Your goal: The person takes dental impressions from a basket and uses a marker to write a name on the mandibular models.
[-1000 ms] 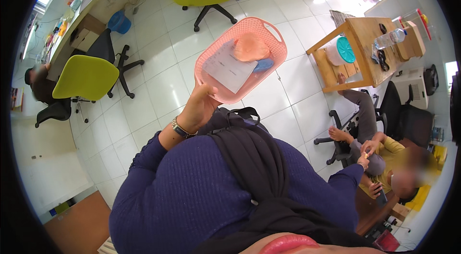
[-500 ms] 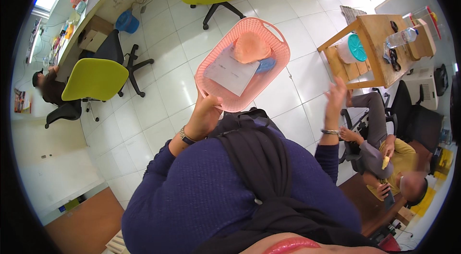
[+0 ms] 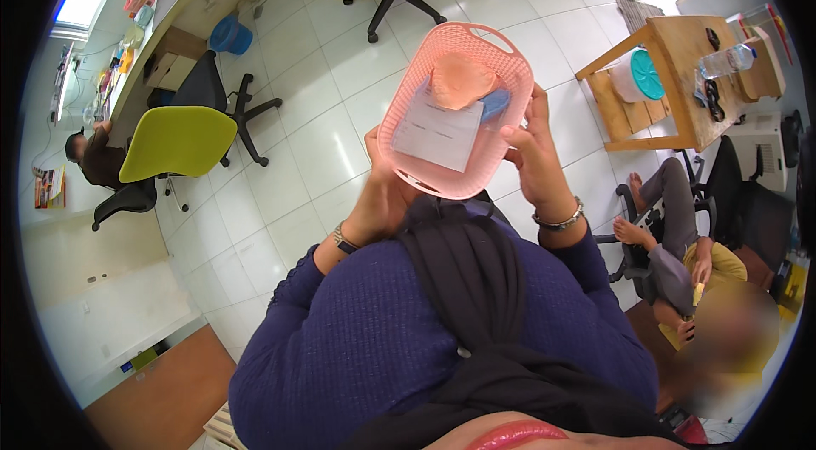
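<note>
Plainly, the left hand [image 3: 382,198] grasps the pink basket [image 3: 483,157] at its near left corner, some fingers hidden; should that hold loosen, the near end could dip. Just beyond this grip, the white paper [image 3: 432,134] lies loose and might slide with a tilt, as might the orange bundle [image 3: 463,81] farther out and the blue item [image 3: 495,104] nearer the right hand [image 3: 539,159], which clasps the right wall, thumb at the rim. Between both grips, the basket's long axis runs away from the body, its far end pointing slightly rightward.
</note>
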A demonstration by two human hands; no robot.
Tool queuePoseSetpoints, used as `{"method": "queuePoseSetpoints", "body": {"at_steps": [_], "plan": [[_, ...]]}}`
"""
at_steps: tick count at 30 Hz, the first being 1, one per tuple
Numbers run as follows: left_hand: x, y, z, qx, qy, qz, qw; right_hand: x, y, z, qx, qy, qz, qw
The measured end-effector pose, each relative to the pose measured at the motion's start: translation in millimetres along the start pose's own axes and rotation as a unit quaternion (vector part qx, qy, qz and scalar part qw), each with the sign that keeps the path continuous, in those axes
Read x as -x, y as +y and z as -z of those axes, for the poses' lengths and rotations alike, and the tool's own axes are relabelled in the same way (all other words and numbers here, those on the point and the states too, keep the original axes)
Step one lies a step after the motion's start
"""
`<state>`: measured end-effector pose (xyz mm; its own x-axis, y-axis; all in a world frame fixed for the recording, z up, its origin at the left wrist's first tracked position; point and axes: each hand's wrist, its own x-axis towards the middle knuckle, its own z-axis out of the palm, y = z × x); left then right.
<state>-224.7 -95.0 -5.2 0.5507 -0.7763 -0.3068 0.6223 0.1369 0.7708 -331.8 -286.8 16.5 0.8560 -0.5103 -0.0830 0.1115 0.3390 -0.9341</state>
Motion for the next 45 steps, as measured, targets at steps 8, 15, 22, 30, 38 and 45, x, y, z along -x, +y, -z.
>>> {"method": "queuePoseSetpoints", "body": {"at_steps": [8,15,22,30,38,45], "plan": [[-8,53,-10,-0.102,-0.095,0.016,0.990,1,-36,2,0.109,-0.102,0.015,0.989],[2,56,-25,-0.051,-0.058,0.005,0.997,-4,-45,-6,0.144,-0.131,0.046,0.980],[5,53,-20,-0.036,-0.046,-0.001,0.998,-8,-40,-4,0.149,-0.153,0.068,0.975],[8,50,-20,-0.029,-0.051,-0.003,0.998,-1,-43,-5,0.151,-0.137,0.072,0.976],[14,48,-17,-0.023,-0.060,-0.001,0.998,4,-41,-5,0.150,-0.125,0.069,0.978],[19,48,-7,-0.006,-0.066,-0.014,0.998,7,-45,-12,0.146,-0.129,0.075,0.978]]}}
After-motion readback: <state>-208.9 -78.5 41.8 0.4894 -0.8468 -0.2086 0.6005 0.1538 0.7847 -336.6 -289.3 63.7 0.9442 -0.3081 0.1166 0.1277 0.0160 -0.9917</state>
